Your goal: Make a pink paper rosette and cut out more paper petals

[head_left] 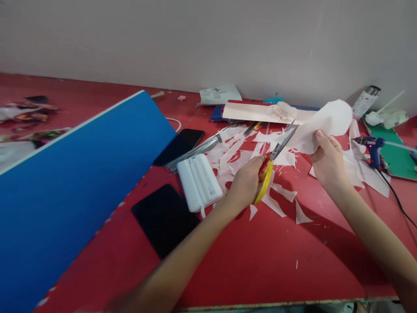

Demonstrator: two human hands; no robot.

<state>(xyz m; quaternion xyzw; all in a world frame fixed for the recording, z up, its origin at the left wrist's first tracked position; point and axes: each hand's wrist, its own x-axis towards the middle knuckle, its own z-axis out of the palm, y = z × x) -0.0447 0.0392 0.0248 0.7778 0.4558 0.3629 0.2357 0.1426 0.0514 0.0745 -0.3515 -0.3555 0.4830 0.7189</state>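
Observation:
My left hand (245, 181) is wrapped round the yellow and red handles of a pair of scissors (282, 143). Their blades point up and to the right, parted, beside the left part of a pale pink paper piece. With thumb and fingers pinched, my right hand (328, 161) grips that paper piece (334, 118), which has a rounded upper end. Below both hands, paper scraps (283, 191) lie strewn over the red table (260, 256).
At left stands a large blue board (97, 174). Near my left arm lie a white power bank (199, 182), a black tablet (164, 219) and a bundle of wires (198, 150). On the right are a glue gun (374, 148), a green board (399, 152) and a bottle (366, 102).

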